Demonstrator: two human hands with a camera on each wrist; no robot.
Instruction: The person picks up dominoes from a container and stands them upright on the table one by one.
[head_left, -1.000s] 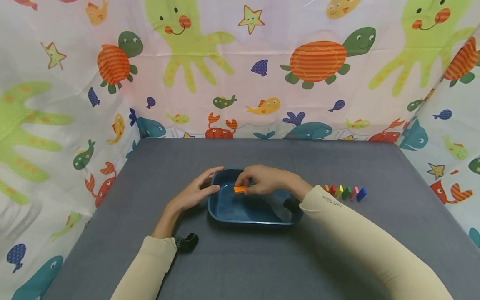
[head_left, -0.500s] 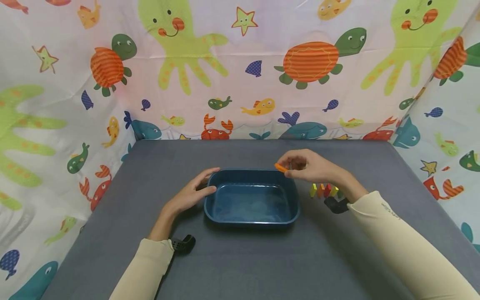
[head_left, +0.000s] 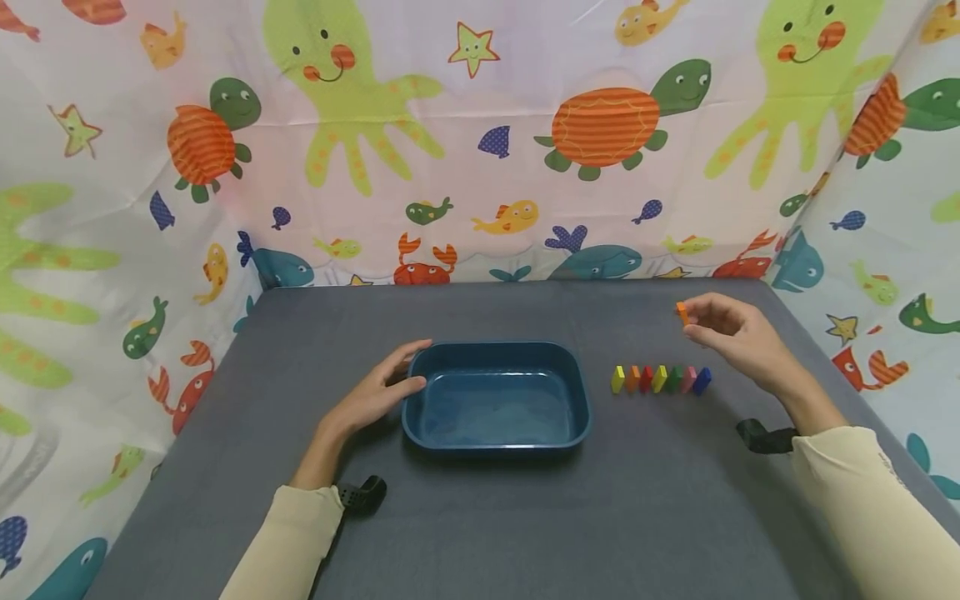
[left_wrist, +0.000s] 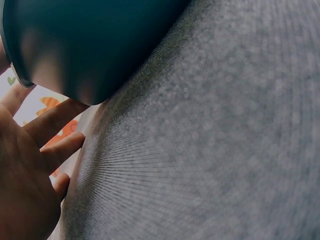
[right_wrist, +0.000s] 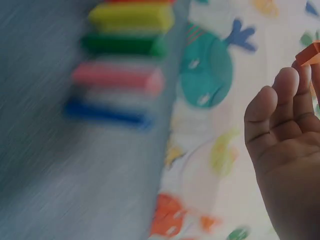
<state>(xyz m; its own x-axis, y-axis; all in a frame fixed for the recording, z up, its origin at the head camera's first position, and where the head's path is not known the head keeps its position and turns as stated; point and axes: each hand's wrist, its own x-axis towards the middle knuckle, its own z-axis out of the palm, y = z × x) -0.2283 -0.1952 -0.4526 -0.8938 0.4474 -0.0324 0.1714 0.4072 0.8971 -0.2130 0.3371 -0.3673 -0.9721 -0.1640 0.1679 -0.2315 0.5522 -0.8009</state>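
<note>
My right hand pinches a small orange domino between thumb and fingertips, raised above the table behind the right end of a row. That row holds several upright dominoes side by side, from a yellow domino at the left to a blue domino at the right. In the right wrist view the held orange domino shows at the right edge, partly cut off. My left hand rests against the left end of a dark blue rectangular tray. Its fingers look spread and fairly straight beside the tray wall.
The grey tabletop reaches back to a curtain with sea animals, which also hangs along both sides. Black wrist straps, the left strap and the right strap, sit near the sleeve cuffs.
My right hand has carried the orange domino from over the tray to the right, past the domino row, which is now uncovered. The left hand has stayed at the tray.
</note>
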